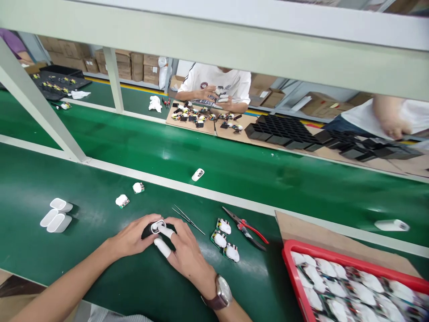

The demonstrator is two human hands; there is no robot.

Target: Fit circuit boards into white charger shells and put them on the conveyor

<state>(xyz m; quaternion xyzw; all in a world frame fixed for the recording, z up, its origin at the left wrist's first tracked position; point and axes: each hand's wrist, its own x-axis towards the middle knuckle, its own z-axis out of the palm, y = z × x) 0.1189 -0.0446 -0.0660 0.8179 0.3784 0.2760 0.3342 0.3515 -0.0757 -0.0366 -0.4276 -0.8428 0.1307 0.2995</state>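
- White casing (156,226) held near ctr in L hand (138,235), fingers wrapped round it, prob. for steadiness.
- R hand (182,243): covered index placed at its open end, thumb apart.
- Boards (220,240), pliers (242,224) laid to right, prob. for quick reach.

The green counter (100,188) is smooth, with a soft shine. Between its near and far edges, the white cups (62,223) look like smooth plastic. So does the white shell (153,227) in the left hand (134,236). Nearer the far edge, the tweezers (190,221) are shiny metal. Farther right, matt brown cardboard (306,233) lies under a glossy red plastic tray (295,279).
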